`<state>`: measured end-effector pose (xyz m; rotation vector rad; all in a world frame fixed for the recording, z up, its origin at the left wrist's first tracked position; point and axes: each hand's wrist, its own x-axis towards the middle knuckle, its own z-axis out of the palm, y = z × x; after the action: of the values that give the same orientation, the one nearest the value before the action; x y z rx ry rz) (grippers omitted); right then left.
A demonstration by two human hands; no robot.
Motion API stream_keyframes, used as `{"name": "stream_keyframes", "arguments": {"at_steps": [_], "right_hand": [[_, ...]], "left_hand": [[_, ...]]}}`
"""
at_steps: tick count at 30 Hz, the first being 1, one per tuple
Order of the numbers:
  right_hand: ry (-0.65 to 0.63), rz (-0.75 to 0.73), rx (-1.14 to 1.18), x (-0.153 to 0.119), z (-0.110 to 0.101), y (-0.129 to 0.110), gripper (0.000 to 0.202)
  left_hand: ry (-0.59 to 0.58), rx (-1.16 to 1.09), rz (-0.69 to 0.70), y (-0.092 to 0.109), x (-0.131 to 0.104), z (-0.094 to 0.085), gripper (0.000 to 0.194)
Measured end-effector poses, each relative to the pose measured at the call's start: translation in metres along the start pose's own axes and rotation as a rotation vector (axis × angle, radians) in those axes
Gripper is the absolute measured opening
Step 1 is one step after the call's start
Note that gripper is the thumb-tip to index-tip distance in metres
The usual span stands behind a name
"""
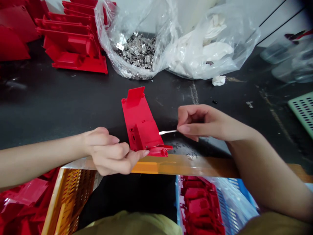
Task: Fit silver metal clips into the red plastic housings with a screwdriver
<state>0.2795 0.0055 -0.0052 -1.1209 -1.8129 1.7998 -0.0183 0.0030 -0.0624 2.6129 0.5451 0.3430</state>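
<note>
A red plastic housing part (141, 114) with an upright flap at its far end lies tilted near the front edge of the black worktable. My left hand (114, 153) grips its near left corner, thumb and fingers closed on it. Pinched in my right hand (198, 122) is a thin white cotton swab (167, 132), its tip pointing left at the right edge of the red part. Whether the tip touches the plastic I cannot tell. A small metal piece seems to sit at the part's near end, partly hidden by my fingers.
Behind stand several red parts (73, 49), a clear bag of small metal clips (139, 50) and a bag of white material (202, 52). A green basket (304, 111) is at right. Below the table edge, an orange crate (57, 199) and a blue crate (231, 209) flank my lap.
</note>
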Motion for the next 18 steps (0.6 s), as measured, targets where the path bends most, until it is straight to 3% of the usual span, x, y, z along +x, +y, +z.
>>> {"name": "stream_keyframes", "arguments": {"at_steps": [3,7,11,14,16,18], "right_hand": [[0.032,-0.018,-0.081,0.000,-0.005,0.001,0.021],[-0.043,-0.054,-0.269,0.004,-0.002,0.006,0.013],[-0.070,-0.053,-0.278,0.008,0.002,0.010,0.015],[0.012,-0.034,-0.281,0.010,0.002,0.012,0.018],[0.067,-0.039,-0.275,0.010,0.002,0.013,0.019],[0.098,-0.054,-0.265,0.010,0.002,0.013,0.019]], "left_hand": [[-0.027,-0.076,0.264,0.007,0.018,-0.018,0.029],[0.130,0.079,0.430,0.014,0.025,-0.022,0.023],[0.131,0.207,0.452,0.014,0.022,-0.017,0.023],[0.108,0.304,0.489,0.013,0.022,-0.015,0.022],[0.129,0.354,0.543,0.012,0.023,-0.015,0.014],[0.176,0.334,0.514,0.011,0.023,-0.014,0.009]]}}
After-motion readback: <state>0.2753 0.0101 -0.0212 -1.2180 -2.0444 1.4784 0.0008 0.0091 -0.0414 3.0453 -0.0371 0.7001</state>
